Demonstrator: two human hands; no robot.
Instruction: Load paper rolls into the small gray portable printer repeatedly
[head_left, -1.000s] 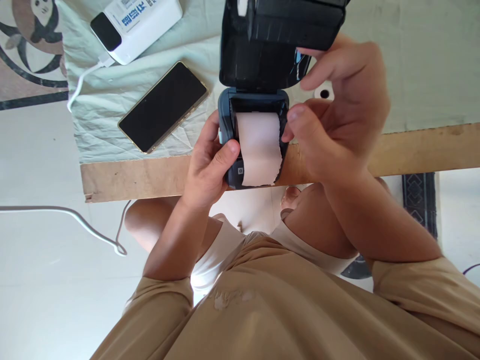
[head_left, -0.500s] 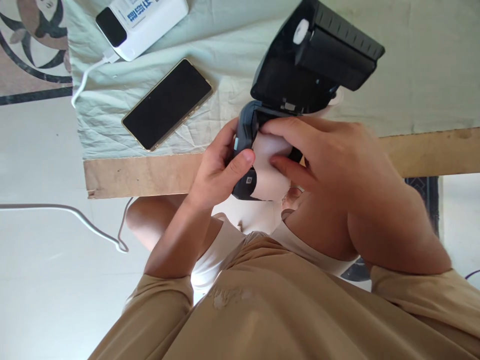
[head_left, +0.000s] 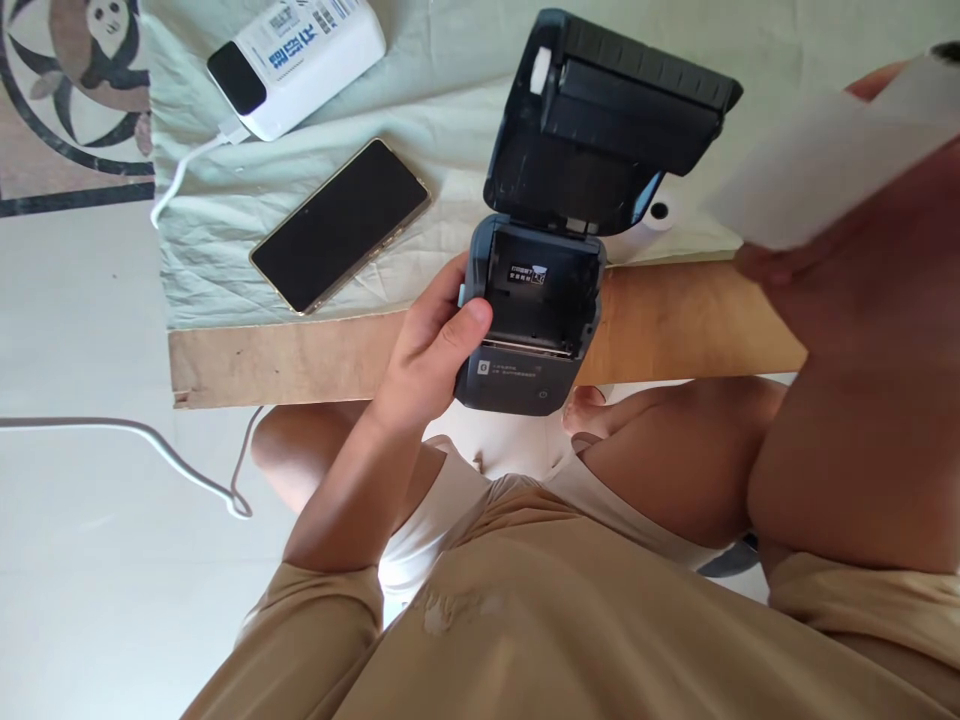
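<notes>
My left hand (head_left: 431, 345) grips a small dark grey printer (head_left: 534, 320) at its left side, thumb on its front corner. The printer's lid (head_left: 607, 120) stands open and the paper bay below it is empty. My right hand (head_left: 862, 260) is raised at the right edge, close to the camera and blurred, holding a white paper roll (head_left: 825, 160) with a strip trailing from it. Another white roll (head_left: 651, 218) lies on the cloth behind the printer, mostly hidden by the lid.
A pale green cloth (head_left: 225, 270) covers a wooden board (head_left: 300, 350). On it lie a black phone (head_left: 341, 225) and a white power bank (head_left: 296, 60) with a white cable (head_left: 135, 445) running down to the floor. My knees sit below the board's edge.
My right hand has lifted the paper roll out of the printer and carried it up to the right. The bay now shows empty. My left hand keeps its hold.
</notes>
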